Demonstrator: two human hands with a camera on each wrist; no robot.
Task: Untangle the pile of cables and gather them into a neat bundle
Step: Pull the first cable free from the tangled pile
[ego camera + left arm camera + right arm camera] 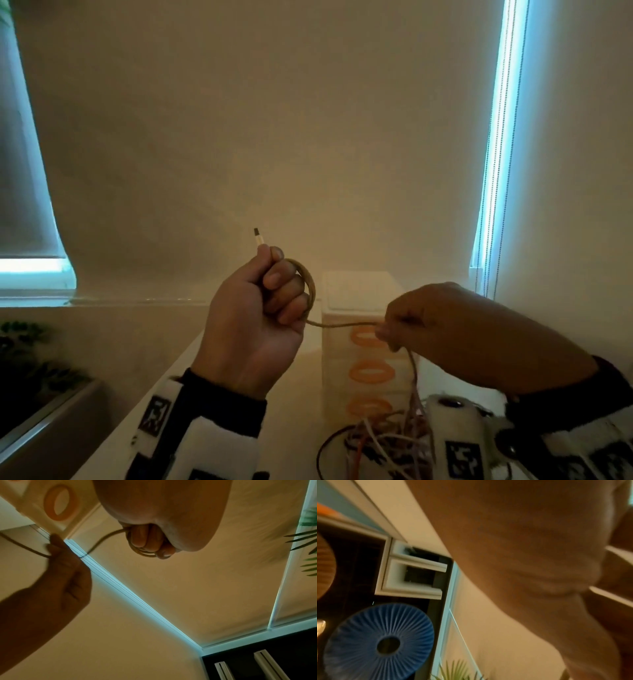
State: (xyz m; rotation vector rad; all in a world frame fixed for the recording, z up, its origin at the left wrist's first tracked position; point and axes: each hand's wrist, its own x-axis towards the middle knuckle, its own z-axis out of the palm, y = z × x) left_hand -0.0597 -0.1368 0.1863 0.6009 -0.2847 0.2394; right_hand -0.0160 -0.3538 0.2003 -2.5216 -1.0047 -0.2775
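A white plastic drawer unit (356,346) stands at the back of the pale tabletop (301,394), its three drawer fronts each marked by an oval orange handle ring; the two raised hands partly block its upper drawers in the head view. Behind everything hangs a plain cream roller blind (274,137), smooth and matte, with cold blue daylight leaking down its edges and a thin bead chain (496,171) running along the right one. Dark leafy plants (24,346) sit low on the left, blurred.

The left hand (253,315) is held up in a closed fist, fingers curled round several round turns of a thin tan cable (310,291). The cable's white plug end (258,236), with a dark tip, pokes straight up out of the top of the fist. The left wrist view shows the loops stacked closely under the curled fingers (145,540).

From the coil one strand runs level to the right hand (445,329), whose fingertips pinch it in front of the top drawer. Below that pinch the cable drops towards the tangled pile of cables (387,442) lying on the tabletop just before the drawers: thin white, black and orange leads crossing in loose loops, partly hidden by the right wrist's camera mount (455,431).

The right wrist view is mostly blurred palm, showing a pleated blue disc (380,642).
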